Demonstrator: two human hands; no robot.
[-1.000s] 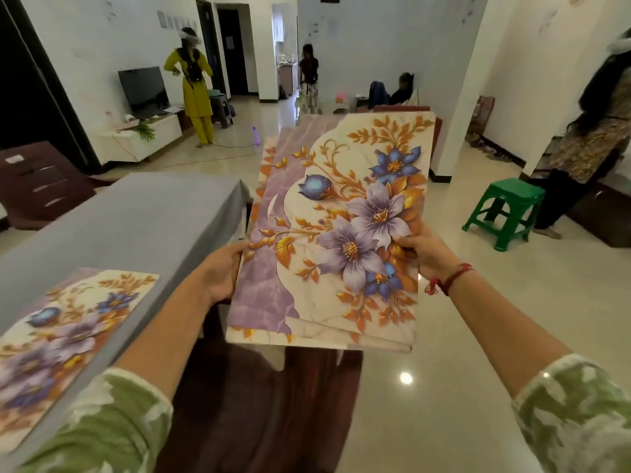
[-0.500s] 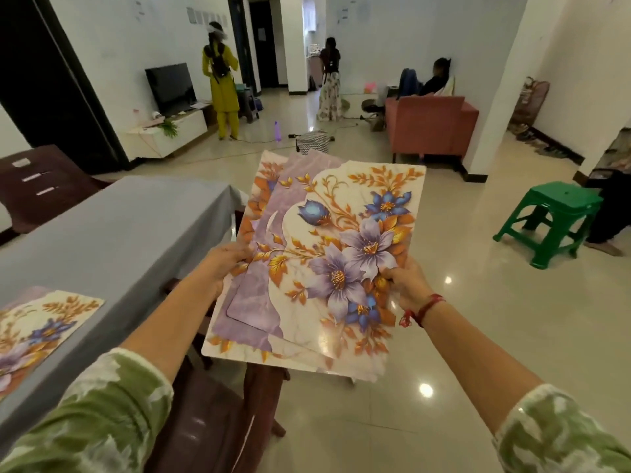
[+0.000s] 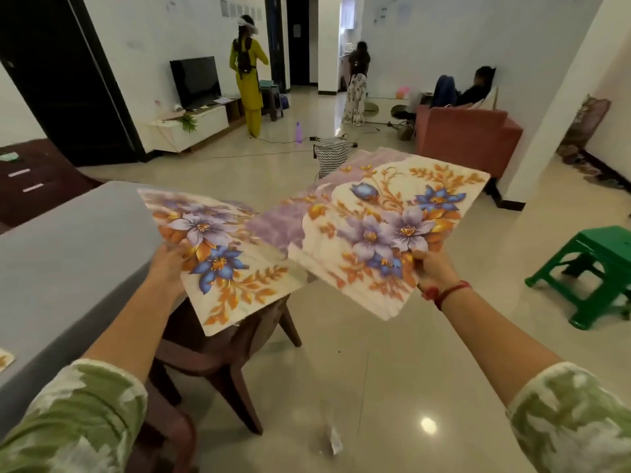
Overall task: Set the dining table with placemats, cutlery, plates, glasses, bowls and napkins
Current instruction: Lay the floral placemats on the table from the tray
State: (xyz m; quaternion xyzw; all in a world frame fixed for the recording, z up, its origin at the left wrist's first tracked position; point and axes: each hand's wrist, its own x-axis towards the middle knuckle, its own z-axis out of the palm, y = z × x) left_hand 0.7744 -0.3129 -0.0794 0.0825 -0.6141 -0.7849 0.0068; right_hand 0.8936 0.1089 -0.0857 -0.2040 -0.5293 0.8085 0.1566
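Glossy floor tiles and a grey-covered bench (image 3: 68,250) surround your outstretched arms. Your left hand (image 3: 169,259) has its fingers pinched on the near edge of one floral placemat (image 3: 222,254), which is held tilted in the air over the bench's corner and the brown plastic chair (image 3: 218,346) and is not laid down. Your right hand (image 3: 432,268) has its fingers closed on a stack of placemats (image 3: 386,230), at least two fanned together, held out over the floor to the right of the bench. I cannot tell whether the two lots touch where they meet. The corner of another placemat (image 3: 5,358) lies on the bench at the left edge of view, so I judge the placemat step barely begun. No cutlery, plates, glasses, bowls or napkins are in sight. Beyond the mats a zigzag-patterned basket (image 3: 331,153) stands on the floor, its contents hidden. A green stool (image 3: 594,268) sits to your right.
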